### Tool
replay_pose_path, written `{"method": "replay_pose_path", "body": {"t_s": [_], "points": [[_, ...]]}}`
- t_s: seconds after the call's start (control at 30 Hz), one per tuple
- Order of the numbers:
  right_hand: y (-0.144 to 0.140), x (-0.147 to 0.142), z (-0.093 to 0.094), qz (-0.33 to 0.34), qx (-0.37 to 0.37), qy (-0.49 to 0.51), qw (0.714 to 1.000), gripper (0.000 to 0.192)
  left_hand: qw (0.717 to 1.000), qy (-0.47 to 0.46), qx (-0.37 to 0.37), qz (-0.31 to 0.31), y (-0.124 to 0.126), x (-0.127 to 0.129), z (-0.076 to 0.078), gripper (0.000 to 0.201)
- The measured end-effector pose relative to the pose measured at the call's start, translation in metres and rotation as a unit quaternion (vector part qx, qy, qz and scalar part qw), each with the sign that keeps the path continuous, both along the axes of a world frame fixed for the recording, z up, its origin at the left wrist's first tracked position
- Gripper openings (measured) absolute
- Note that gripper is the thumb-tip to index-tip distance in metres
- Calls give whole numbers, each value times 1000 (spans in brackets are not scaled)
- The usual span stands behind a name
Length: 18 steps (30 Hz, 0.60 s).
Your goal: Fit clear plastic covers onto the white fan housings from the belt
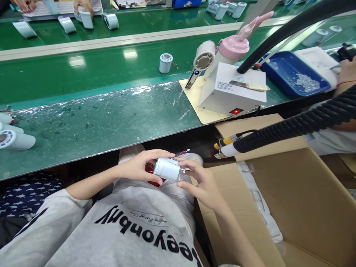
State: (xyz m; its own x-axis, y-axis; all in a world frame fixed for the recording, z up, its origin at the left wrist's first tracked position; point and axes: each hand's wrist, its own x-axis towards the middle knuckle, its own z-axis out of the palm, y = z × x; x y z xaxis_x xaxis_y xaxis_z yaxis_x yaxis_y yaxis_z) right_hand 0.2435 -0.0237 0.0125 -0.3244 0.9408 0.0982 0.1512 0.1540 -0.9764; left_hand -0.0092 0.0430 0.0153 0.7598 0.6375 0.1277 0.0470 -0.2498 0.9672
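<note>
Over my lap, both hands are around a white cylindrical fan housing (167,169) lying on its side. My left hand (146,166) grips its left end, thumb below and fingers over the top. The fingers of my right hand (198,180) close on its right end, where a clear plastic part shows. Thin wires with a small connector (183,152) stick out above the housing. Something red (151,174), partly hidden, shows behind my left hand. A similar white housing (166,63) with wires stands upright on the green belt ahead.
An assembled handheld fan (202,61) leans by a white box device (235,89) with a lit red switch. A black corrugated hose (294,124) crosses the right side above an open cardboard box (308,185). More white housings (20,140) lie at left. Co-workers' hands (83,6) are across the belt.
</note>
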Motion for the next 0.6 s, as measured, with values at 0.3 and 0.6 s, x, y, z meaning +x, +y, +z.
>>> {"method": "replay_pose_path", "body": {"t_s": [0.3,0.6], "points": [[0,-2,-2,-7,-138,109,984,40,999,-12,47,-15,-1,1,0,75],[5,-9,-3,-20,-224,159,961,49,998,-4,64,-16,-2,-1,-2,75]]}}
